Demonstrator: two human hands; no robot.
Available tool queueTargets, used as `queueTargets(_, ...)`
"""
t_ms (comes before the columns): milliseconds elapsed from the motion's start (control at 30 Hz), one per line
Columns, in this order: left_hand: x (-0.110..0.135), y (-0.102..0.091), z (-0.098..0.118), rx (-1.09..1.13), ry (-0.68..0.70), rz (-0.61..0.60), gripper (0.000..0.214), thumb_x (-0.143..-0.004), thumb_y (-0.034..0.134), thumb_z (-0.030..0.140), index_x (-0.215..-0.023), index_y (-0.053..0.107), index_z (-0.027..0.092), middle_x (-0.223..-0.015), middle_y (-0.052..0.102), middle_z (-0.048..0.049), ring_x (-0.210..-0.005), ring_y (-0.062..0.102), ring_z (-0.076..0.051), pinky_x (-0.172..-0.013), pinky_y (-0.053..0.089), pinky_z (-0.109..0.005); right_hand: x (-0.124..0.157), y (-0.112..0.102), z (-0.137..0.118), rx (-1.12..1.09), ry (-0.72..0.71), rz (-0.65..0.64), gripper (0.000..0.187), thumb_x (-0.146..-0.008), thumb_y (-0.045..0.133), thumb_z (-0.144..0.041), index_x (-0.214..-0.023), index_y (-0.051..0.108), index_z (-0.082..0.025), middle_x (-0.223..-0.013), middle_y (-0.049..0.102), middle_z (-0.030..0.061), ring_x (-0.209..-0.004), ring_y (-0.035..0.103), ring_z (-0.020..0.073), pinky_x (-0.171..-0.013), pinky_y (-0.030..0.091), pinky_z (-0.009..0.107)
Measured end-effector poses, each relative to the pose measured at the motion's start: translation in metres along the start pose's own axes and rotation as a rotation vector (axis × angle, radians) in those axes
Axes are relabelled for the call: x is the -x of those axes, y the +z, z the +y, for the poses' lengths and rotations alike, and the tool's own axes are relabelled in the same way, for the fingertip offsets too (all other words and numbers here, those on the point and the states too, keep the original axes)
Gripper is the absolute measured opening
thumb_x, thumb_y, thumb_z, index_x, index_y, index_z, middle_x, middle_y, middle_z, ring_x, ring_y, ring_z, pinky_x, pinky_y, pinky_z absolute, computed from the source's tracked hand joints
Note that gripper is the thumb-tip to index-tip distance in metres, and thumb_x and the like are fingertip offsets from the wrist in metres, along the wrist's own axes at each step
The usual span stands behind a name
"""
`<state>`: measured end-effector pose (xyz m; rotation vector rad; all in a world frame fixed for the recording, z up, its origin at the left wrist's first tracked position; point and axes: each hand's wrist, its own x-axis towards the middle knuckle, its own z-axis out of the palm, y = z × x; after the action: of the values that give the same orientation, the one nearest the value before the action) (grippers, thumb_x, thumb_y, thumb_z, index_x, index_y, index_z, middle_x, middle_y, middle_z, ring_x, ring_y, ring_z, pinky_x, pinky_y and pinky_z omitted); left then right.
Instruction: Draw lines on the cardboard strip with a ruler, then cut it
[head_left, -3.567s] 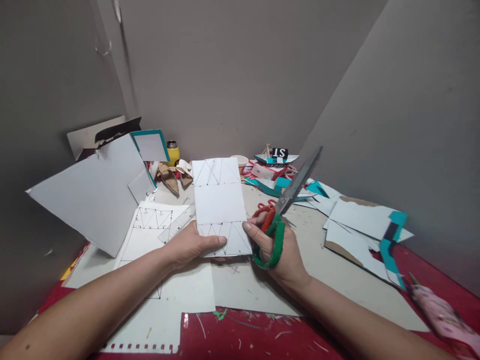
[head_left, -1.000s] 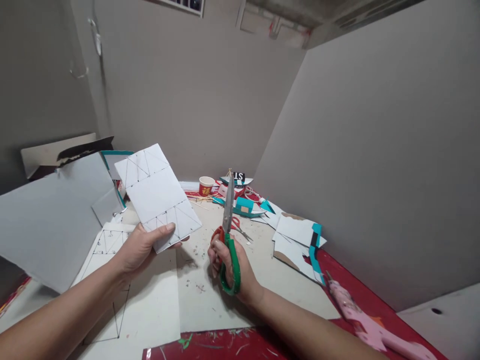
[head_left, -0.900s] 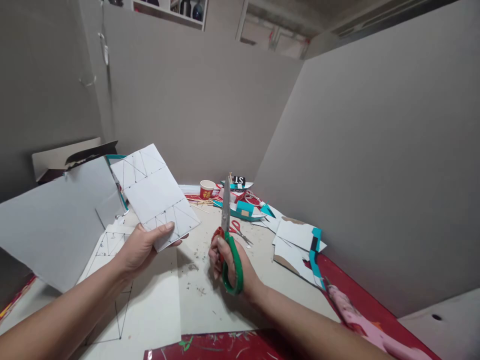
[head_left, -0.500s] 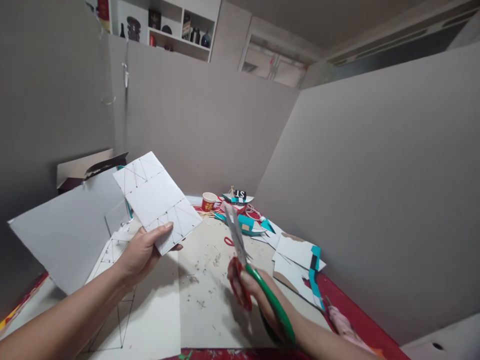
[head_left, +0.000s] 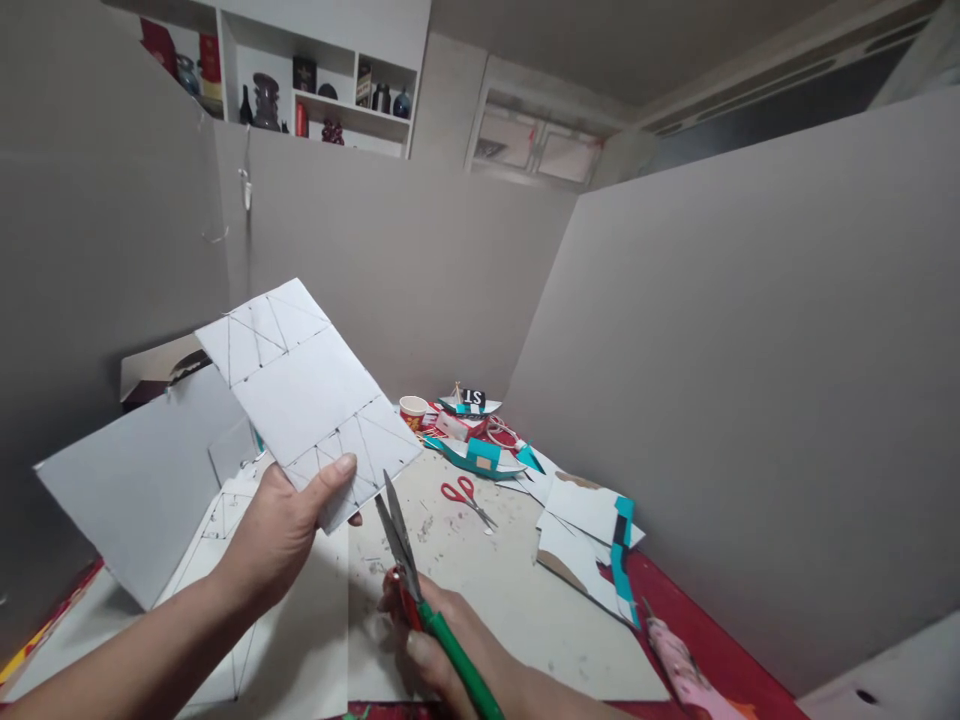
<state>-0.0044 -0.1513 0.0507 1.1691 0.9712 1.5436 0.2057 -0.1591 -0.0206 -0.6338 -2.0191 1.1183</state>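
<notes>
My left hand (head_left: pixel 281 525) grips a white board (head_left: pixel 304 390) by its lower corner, thumb on top. Pencilled or inked lines and triangles mark both ends of the board. In my right hand (head_left: pixel 450 635) is a pair of scissors (head_left: pixel 401 545) with green and red handles, the blades slightly parted. Their tips point up at the board's lower right edge, very close to it; whether they touch I cannot tell. Under my left arm lies a larger white sheet (head_left: pixel 300 640) with drawn lines.
Small red-handled scissors (head_left: pixel 469 500) lie on the table mat (head_left: pixel 517 590). Behind them are a teal and white paper boat (head_left: pixel 480 458), a second boat (head_left: pixel 469 405) and a red cup (head_left: pixel 412 412). Cut boards (head_left: pixel 577 540) and a pink glue gun (head_left: pixel 679 660) are at right; a grey-white panel (head_left: pixel 142 490) leans left.
My right hand has brought the scissors leftward to the board's edge, and the blades have swung to point up-left. The board has come slightly nearer. The small scissors are now uncovered.
</notes>
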Motion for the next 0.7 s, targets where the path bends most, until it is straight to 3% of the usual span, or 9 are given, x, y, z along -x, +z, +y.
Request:
queueTargets(167, -0.004, 0.016, 0.014, 0.013, 0.043, -0.019, 0.049, -0.080, 0.079, 0.045, -0.118, 0.072, 0.015, -0.110, 0.078, -0.0124, -0.100, 0.071, -0.030, -0.086, 0.057, -0.038, -0.002, -0.004, 0.000, -0.026, -0.039, -0.038, 0.050, -0.096, 0.045, -0.067, -0.103, 0.059, -0.020, -0.084, 0.059, 0.0033, -0.075, 0.053, 0.0186, -0.072, 0.048, 0.031)
queueTargets(333, -0.015, 0.026, 0.016, 0.007, 0.060, -0.038, 0.033, -0.078, 0.079, 0.045, -0.091, 0.076, 0.016, -0.080, 0.077, -0.0073, -0.075, 0.071, -0.025, -0.077, 0.059, -0.038, -0.001, -0.007, 0.013, -0.035, 0.033, 0.007, 0.050, -0.096, 0.046, -0.068, -0.103, 0.057, -0.020, -0.074, 0.050, -0.0018, -0.066, 0.044, 0.0141, -0.062, 0.041, 0.026)
queueTargets(400, -0.018, 0.028, 0.014, -0.006, 0.079, -0.043, 0.029, -0.078, 0.078, 0.045, -0.081, 0.075, 0.016, -0.068, 0.073, -0.0055, -0.073, 0.070, -0.025, -0.081, 0.059, -0.040, -0.002, -0.008, 0.015, -0.017, 0.027, 0.034, 0.050, -0.095, 0.046, -0.068, -0.102, 0.057, -0.019, -0.073, 0.050, -0.0019, -0.064, 0.044, 0.0140, -0.061, 0.039, 0.027)
queueTargets(500, -0.020, 0.028, 0.011, -0.017, 0.103, -0.035, 0.030, -0.079, 0.078, 0.046, -0.081, 0.075, 0.017, -0.072, 0.074, -0.0058, -0.078, 0.072, -0.026, -0.086, 0.059, -0.040, -0.005, -0.012, 0.014, 0.041, -0.002, 0.059, 0.050, -0.095, 0.047, -0.067, -0.100, 0.058, -0.019, -0.073, 0.053, -0.0006, -0.065, 0.047, 0.0150, -0.063, 0.039, 0.028)
queueTargets(700, -0.020, 0.023, 0.008, -0.141, 0.097, -0.029, 0.035, -0.081, 0.077, 0.051, -0.083, 0.073, 0.016, -0.074, 0.076, -0.0058, -0.088, 0.074, -0.028, -0.081, 0.061, -0.034, -0.012, -0.015, 0.012, 0.081, 0.000, 0.062, 0.048, -0.095, 0.046, -0.066, -0.095, 0.057, -0.019, -0.076, 0.057, 0.0015, -0.069, 0.051, 0.0168, -0.065, 0.043, 0.029)
